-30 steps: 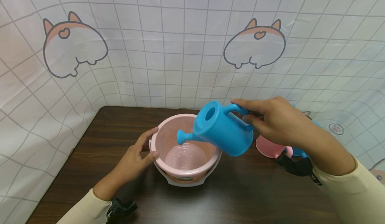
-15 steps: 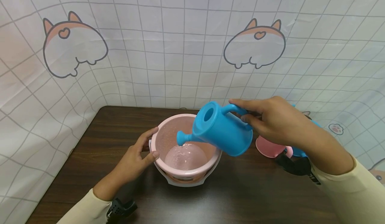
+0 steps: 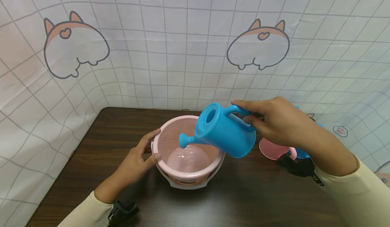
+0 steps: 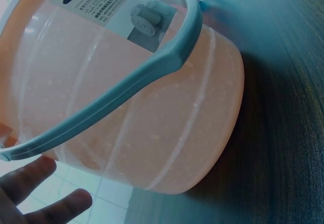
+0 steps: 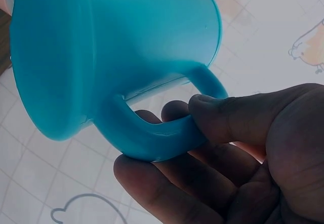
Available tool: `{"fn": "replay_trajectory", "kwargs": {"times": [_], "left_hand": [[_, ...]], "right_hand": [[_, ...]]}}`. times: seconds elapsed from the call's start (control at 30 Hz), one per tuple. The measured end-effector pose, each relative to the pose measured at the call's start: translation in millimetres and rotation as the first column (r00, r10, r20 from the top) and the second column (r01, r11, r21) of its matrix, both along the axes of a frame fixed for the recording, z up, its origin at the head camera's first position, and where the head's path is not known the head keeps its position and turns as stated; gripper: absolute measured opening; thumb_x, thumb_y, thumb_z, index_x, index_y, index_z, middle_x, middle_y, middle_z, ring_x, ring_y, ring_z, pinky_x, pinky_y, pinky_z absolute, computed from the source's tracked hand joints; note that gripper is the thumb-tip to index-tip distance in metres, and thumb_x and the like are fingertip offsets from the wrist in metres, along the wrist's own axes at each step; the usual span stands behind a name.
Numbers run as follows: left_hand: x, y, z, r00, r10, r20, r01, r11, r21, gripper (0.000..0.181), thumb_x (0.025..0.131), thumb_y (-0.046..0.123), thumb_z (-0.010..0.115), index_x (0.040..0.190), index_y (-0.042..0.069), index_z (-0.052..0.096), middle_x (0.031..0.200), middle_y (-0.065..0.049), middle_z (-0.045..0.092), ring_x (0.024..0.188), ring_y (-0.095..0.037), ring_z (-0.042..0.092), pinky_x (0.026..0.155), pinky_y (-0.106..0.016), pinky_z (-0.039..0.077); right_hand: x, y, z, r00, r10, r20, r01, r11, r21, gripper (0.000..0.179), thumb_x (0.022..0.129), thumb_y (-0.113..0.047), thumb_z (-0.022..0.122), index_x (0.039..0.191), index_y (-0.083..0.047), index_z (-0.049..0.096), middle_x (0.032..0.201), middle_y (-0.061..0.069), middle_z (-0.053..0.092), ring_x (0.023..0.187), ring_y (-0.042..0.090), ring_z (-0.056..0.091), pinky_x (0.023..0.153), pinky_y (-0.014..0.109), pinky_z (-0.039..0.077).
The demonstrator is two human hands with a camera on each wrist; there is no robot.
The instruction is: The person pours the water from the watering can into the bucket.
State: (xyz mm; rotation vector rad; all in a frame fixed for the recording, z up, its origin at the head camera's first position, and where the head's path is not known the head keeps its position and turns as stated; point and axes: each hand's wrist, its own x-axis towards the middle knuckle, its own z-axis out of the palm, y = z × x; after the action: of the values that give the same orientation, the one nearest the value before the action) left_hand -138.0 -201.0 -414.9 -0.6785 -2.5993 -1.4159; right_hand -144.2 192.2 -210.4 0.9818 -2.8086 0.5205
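A pale pink bucket stands on the dark table, with rippling water at its bottom. My left hand grips its left rim, thumb over the edge and fingers along the outside. The grey bail handle hangs down the bucket's side, across from a printed label, in the left wrist view. With its fingers curled round the loop handle, my right hand holds a blue watering can. The can is tilted left, its spout head over the bucket's opening.
Behind my right wrist sit a pink cup-like container and a blue item, both partly hidden. A white grid-patterned cloth hangs along the back and sides of the wooden table.
My right hand has shifted very slightly left with the watering can. The ripples in the water have changed shape. My left hand and the bucket stay in place.
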Motion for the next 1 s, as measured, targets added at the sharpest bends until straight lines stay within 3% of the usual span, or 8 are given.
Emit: {"fn": "replay_trajectory", "kwargs": {"times": [0.13, 0.53, 1.0], "left_hand": [[0.2, 0.1, 0.3, 1.0, 0.002, 0.004, -0.002, 1.0, -0.003, 0.068, 0.099, 0.041, 0.062, 0.159, 0.031, 0.032, 0.126, -0.01, 0.068, 0.115, -0.033, 0.065, 0.089, -0.063, 0.049], [-0.1, -0.1, 0.2, 1.0, 0.003, 0.002, -0.003, 1.0, -0.006, 0.068, 0.1, 0.041, 0.062, 0.159, 0.032, 0.031, 0.127, -0.01, 0.068, 0.116, -0.033, 0.065, 0.088, -0.064, 0.049], [0.4, 0.3, 0.3, 1.0, -0.005, -0.007, 0.005, 1.0, -0.002, 0.068, 0.1, 0.041, 0.062, 0.159, 0.03, 0.032, 0.125, -0.01, 0.069, 0.115, -0.032, 0.065, 0.089, -0.064, 0.048]], "right_hand": [[-0.6, -0.9, 0.4, 1.0, -0.002, 0.012, 0.002, 1.0, 0.001, 0.048, 0.099, -0.011, 0.068, 0.145, -0.018, 0.06, 0.09, -0.003, 0.07, 0.062, 0.008, 0.054, 0.055, 0.03, 0.046], [-1.3, -4.1, 3.4, 1.0, -0.002, 0.021, 0.001, 1.0, 0.026, 0.049, 0.1, -0.012, 0.067, 0.147, -0.021, 0.059, 0.085, -0.005, 0.067, 0.063, 0.011, 0.053, 0.055, 0.031, 0.045], [-0.4, -10.1, 7.3, 0.999, -0.015, 0.029, 0.013, 0.998, 0.065, 0.049, 0.1, -0.014, 0.066, 0.147, -0.02, 0.058, 0.096, -0.003, 0.071, 0.068, 0.014, 0.055, 0.055, 0.033, 0.043]]}}
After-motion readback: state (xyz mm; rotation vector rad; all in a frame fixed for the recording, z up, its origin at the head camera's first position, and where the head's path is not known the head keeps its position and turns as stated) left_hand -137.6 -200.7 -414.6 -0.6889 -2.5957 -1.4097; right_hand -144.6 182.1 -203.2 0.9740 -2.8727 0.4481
